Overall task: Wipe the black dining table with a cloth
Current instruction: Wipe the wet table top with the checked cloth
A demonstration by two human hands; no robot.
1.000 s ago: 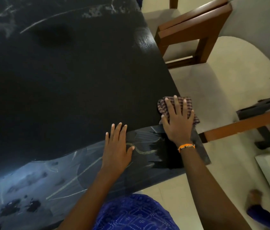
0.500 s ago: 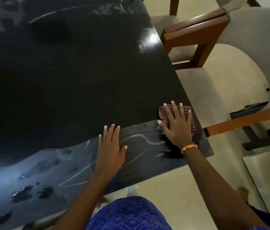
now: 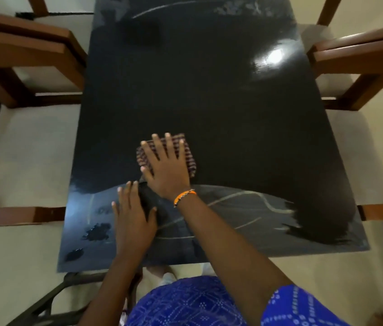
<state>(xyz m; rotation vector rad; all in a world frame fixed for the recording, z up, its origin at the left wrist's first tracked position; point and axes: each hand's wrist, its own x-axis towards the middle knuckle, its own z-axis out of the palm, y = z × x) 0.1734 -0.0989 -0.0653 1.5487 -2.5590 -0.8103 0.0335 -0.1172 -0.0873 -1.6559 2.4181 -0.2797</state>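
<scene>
Pressing flat with spread, straight fingers, the right hand (image 3: 165, 169) keeps a released grip on the checked cloth (image 3: 188, 158), which lies near the middle of the black surface (image 3: 221, 102), a little toward the near edge. The left hand (image 3: 132, 216) rests flat and released on the surface just beside it, nearer the body. An orange bracelet (image 3: 184, 196) circles the right wrist. Pale streaks (image 3: 251, 201) and dark wet blotches (image 3: 97, 231) mark the near end. Wooden chairs (image 3: 362, 55) stand at both sides.
</scene>
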